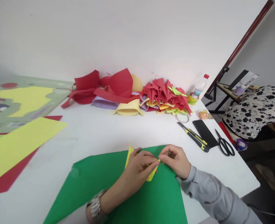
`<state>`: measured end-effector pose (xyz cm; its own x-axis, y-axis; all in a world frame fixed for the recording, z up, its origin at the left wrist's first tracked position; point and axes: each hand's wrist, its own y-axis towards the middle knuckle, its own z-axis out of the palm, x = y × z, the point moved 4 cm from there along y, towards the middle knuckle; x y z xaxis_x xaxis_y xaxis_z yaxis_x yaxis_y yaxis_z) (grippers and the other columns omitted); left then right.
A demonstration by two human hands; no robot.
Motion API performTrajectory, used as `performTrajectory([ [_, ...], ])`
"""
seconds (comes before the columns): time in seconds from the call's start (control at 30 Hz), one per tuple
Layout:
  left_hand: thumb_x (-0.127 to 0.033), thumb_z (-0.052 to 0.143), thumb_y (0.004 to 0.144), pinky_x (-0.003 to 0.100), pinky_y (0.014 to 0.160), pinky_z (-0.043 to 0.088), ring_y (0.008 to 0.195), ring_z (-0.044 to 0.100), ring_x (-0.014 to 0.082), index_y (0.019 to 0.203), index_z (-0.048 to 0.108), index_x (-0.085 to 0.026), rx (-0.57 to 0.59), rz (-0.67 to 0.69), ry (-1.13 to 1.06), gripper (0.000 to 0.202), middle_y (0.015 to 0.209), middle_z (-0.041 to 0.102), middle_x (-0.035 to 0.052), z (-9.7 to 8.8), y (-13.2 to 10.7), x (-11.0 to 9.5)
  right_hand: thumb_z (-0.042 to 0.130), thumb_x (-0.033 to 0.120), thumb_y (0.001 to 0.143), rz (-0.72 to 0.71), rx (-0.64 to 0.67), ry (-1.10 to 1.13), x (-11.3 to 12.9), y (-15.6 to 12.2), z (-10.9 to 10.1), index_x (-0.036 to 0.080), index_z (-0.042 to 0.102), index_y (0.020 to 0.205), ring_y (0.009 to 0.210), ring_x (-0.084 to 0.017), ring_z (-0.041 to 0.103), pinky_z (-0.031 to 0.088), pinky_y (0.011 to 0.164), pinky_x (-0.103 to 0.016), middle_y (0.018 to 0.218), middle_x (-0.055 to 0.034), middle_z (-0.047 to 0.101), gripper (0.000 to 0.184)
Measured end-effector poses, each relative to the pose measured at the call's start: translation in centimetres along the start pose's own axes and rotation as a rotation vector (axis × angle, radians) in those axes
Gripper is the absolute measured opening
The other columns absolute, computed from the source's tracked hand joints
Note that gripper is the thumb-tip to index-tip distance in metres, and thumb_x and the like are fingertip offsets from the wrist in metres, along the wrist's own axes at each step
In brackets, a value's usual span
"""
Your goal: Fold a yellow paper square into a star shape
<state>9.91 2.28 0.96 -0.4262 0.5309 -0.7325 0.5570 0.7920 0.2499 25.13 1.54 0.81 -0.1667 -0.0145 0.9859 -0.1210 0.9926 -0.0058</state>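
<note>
A folded piece of yellow paper (152, 175) is held over a large green sheet (90, 177) on the white table. My left hand (139, 166), with a metal watch on its wrist, is closed on the paper and covers much of it. One yellow point sticks up behind the left hand's fingers. My right hand (176, 159) pinches the paper's small upper right tip between thumb and forefinger. The exact folds are hidden by my fingers.
Right of the green sheet lie a utility knife (195, 138), a black flat case (205, 133) and scissors (225, 145). Red folded paper pieces (160, 90) and a bottle (199, 88) stand along the wall. Yellow sheets (22, 146) lie at left. A person in patterned clothing (256, 109) is at right.
</note>
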Motion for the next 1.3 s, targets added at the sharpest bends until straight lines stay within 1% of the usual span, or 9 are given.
performTrajectory([
  [0.13,-0.035,0.051,0.092,0.046,0.103,0.037,0.081,0.068,0.0191,0.061,0.066,-0.029,-0.028,0.013,0.055,0.035,0.063,0.070,-0.0070,0.0,-0.1,0.5,0.068,0.059,0.077,0.020,0.047,-0.069,-0.8,0.1,0.2,0.019,0.059,0.063,0.044,-0.009,0.044,0.035,0.046,-0.022,0.047,0.0044,0.053,0.044],
  [0.23,-0.032,0.057,0.089,0.055,0.107,0.030,0.099,0.065,0.0264,0.089,0.072,-0.031,-0.166,0.023,0.167,0.015,0.086,0.077,-0.0017,-1.0,-0.7,0.7,0.060,0.054,0.083,-0.024,-0.100,-0.263,-1.0,0.3,-0.7,0.019,0.058,0.064,0.045,-0.010,0.041,0.034,0.046,-0.023,0.049,0.0038,0.052,0.039],
  [0.33,-0.027,0.058,0.088,0.055,0.101,0.036,0.105,0.061,0.0301,0.106,0.068,-0.026,-0.291,0.120,0.416,0.020,0.110,0.073,0.0063,-1.9,-1.8,0.3,0.059,0.042,0.084,-0.063,-0.223,-0.466,-1.0,0.5,-1.7,0.021,0.055,0.062,0.049,-0.012,0.043,0.036,0.051,-0.025,0.053,0.0027,0.052,0.031],
  [0.47,-0.023,0.054,0.091,0.041,0.082,0.049,0.093,0.062,0.0252,0.093,0.068,-0.024,-0.175,0.263,0.543,0.014,0.102,0.071,0.0064,-1.0,-2.6,-0.1,0.060,0.029,0.081,-0.108,-0.237,-0.594,-0.6,0.4,-1.9,0.020,0.058,0.068,0.066,-0.018,0.051,0.041,0.068,-0.032,0.067,-0.0022,0.057,0.016],
  [0.53,-0.017,0.055,0.090,0.039,0.082,0.050,0.095,0.061,0.0249,0.092,0.068,-0.022,-0.121,0.304,0.546,0.014,0.102,0.070,0.0068,-0.3,-2.7,0.0,0.059,0.024,0.082,-0.234,-0.244,-0.724,-0.1,0.1,-1.6,0.017,0.064,0.085,0.084,-0.024,0.054,0.042,0.079,-0.038,0.085,-0.0085,0.062,0.009],
  [0.63,-0.008,0.056,0.086,0.039,0.087,0.051,0.101,0.060,0.0255,0.094,0.068,-0.018,-0.086,0.334,0.569,0.018,0.105,0.070,0.0088,0.2,-2.8,-0.1,0.054,0.020,0.089,-0.528,-0.160,-0.884,0.9,-0.6,-0.6,0.017,0.066,0.104,0.098,-0.025,0.053,0.042,0.086,-0.040,0.104,-0.0119,0.062,0.019],
  [0.77,-0.006,0.054,0.085,0.041,0.092,0.051,0.104,0.061,0.0255,0.100,0.069,-0.017,-0.015,0.320,0.636,0.024,0.110,0.070,0.0089,0.5,-3.2,-0.4,0.049,0.015,0.094,-0.814,0.080,-0.908,1.5,-1.6,0.8,0.018,0.066,0.086,0.086,-0.018,0.056,0.041,0.077,-0.035,0.093,-0.0063,0.065,0.019],
  [1.07,-0.003,0.042,0.086,0.041,0.102,0.046,0.117,0.060,0.0245,0.112,0.067,-0.015,-0.010,0.372,0.706,0.038,0.124,0.068,0.0088,0.6,-4.4,-0.2,0.052,0.020,0.097,-0.910,0.137,-0.967,2.0,-2.0,1.7,0.015,0.065,0.088,0.083,-0.018,0.058,0.041,0.075,-0.035,0.091,-0.0068,0.068,0.017],
  [1.3,-0.009,0.047,0.091,0.043,0.077,0.055,0.089,0.066,0.0273,0.086,0.071,-0.016,0.032,0.190,0.678,0.026,0.097,0.072,0.0110,-2.6,-3.2,-0.2,0.057,0.026,0.097,-0.954,0.170,-1.026,2.0,-2.4,2.5,0.015,0.064,0.086,0.084,-0.019,0.061,0.043,0.084,-0.040,0.088,-0.0052,0.071,0.017],
])
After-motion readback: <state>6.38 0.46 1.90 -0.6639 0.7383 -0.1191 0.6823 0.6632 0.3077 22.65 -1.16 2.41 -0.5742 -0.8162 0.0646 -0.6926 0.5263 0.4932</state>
